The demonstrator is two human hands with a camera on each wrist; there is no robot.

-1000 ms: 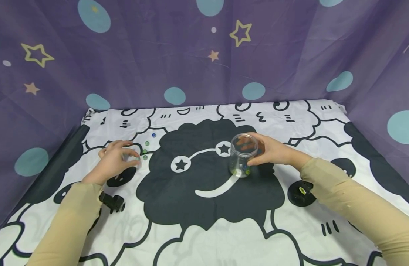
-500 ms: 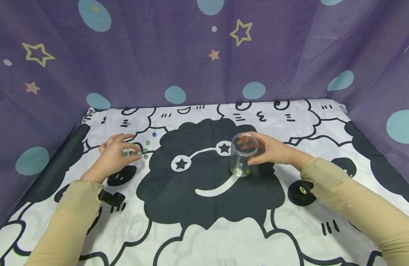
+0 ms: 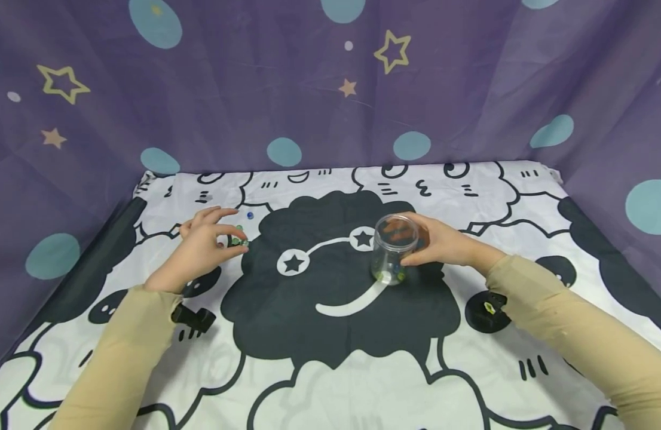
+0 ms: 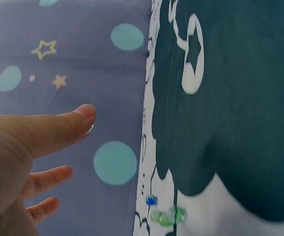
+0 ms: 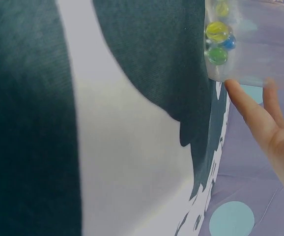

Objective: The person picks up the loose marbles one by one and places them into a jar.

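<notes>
My left hand (image 3: 201, 248), at the left of the cloth, pinches a small clear marble (image 3: 245, 242) between thumb and index finger. Only a glint of it shows under the thumb tip in the left wrist view; the other fingers are spread. Just beyond lie a few green marbles (image 4: 164, 218) and a blue marble (image 4: 152, 200). With thumb and fingers around its far right side, my right hand (image 3: 440, 239) holds a clear, lidless jar (image 3: 385, 257) upright on the cloth. Inside the jar's bottom are a yellow marble (image 5: 217, 31), a green marble (image 5: 217, 55) and a blue one.
A black and white cartoon cloth (image 3: 330, 322) covers the table. Behind it and at both sides hangs a purple curtain (image 3: 228, 89) with stars and dots. Black camera mounts (image 3: 194, 318) sit on the wrists.
My left hand has moved to the right and slightly away with the marble at its fingertips, now covering part of the green marbles. My right hand and the jar have stayed still.
</notes>
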